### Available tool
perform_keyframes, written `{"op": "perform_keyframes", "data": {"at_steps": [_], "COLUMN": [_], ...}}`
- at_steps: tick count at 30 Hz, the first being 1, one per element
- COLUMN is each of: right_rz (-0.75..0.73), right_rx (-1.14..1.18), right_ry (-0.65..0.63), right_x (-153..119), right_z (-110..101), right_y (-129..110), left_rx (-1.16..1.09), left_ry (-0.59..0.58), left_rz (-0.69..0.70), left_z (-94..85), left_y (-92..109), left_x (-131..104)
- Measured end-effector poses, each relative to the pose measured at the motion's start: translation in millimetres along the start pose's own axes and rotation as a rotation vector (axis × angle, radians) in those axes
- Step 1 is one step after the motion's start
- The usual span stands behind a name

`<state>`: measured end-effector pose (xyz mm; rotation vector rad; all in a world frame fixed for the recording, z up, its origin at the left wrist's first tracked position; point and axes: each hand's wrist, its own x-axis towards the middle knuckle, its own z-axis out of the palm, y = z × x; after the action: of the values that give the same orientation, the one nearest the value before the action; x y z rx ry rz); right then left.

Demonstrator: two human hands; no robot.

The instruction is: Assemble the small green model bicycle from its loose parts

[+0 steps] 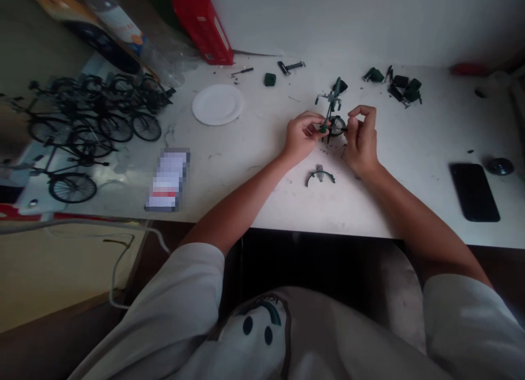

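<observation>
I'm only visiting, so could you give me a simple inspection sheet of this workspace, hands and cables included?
Surface: white table, with dark specks and scuffs.
Job's things: small bike; curved green part lying nearer the person.
Clutter: plate, lit phone, black phone, loose dark parts; more bikes crowded at left.
Left hand: holds the small bike.
Right hand: beside its wheel; grip unclear.
Cables: pale cable along the near left edge.
Surroundings: wall behind; red box and bottle back left.
</observation>
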<state>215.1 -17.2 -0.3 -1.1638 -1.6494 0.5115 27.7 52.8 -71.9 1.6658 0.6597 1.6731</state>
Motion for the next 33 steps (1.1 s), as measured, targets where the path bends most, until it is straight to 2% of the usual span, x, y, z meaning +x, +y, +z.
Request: {"op": "perform_keyframes", "data": {"at_steps": [2,8,12,17,20,23,27,33], "right_rz": [0.027,0.057,0.043,-0.019,0.004,-0.042,-0.111,-0.105], "right_rx": [0.019,0.073,0.082,0.052,0.042,0.104,0.145,0.09], "right_ry": [0.04,0.049,0.004,-0.047,-0.013,0.021,-0.025,-0.105], "right_x": [0.0,-0.4,0.7,-0.7,-1.5,0.3,3.2,2.9], "right_z": [1.6,5.3,2.8,-0.2,3.4,9.7,12.6,4.6], "right_y": [4.2,7.7,3.6,1.7,8.9,23.5,36.4,31.8], "left_rx": [0.016,0.066,0.094,0.049,0.046,0.04,0.052,0.054], "left_ry": [-0.025,-0.032,-0.025,0.015,0.009,0.009,0.024,0.011], "left_rz": [0.008,0.041,0.001,0.029,0.05,0.077,0.09,0.097], "left_z": [1.0,0.0,-0.6,-0.3,0.8,1.7,1.1,0.7], "left_y": [1.6,8.5,10.5,7.7,5.1,2.8,0.9,-0.8], "left_x": [-0.9,-1.4,-0.4,0.3,-0.3,-0.9,-0.6,-1.2]}}
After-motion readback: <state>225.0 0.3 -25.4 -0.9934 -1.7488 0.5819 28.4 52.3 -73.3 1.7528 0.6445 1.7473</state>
